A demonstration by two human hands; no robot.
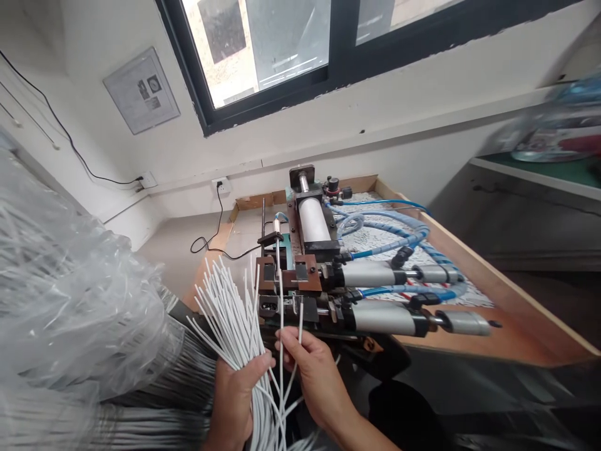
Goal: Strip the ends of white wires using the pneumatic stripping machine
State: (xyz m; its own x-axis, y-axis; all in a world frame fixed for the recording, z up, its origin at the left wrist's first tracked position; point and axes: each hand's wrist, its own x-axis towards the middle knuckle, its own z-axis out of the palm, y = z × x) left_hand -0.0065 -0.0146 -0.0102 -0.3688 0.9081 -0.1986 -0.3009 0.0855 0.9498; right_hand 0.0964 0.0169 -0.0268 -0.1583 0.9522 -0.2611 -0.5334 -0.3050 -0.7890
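My left hand [239, 391] is wrapped round a thick bundle of white cables [232, 322], whose cut ends fan out upward. Beside it, my right hand [314, 373] pinches a single white cable [282, 313] between thumb and fingers. That cable stands upright, its upper end at the jaws of a pneumatic machine [288, 272]. Another loose white cable [301, 316] rises past the right thumb. Below both hands, more cable lengths cross and hang down, partly hidden.
Silver air cylinders [385, 318] point right from the machine, with blue air hoses [399, 235] looped behind. A wooden-edged tray [516, 300] with white scraps surrounds it. Plastic-wrapped cable bundles [94, 300] crowd the left. A black power cord [218, 219] hangs from a wall socket.
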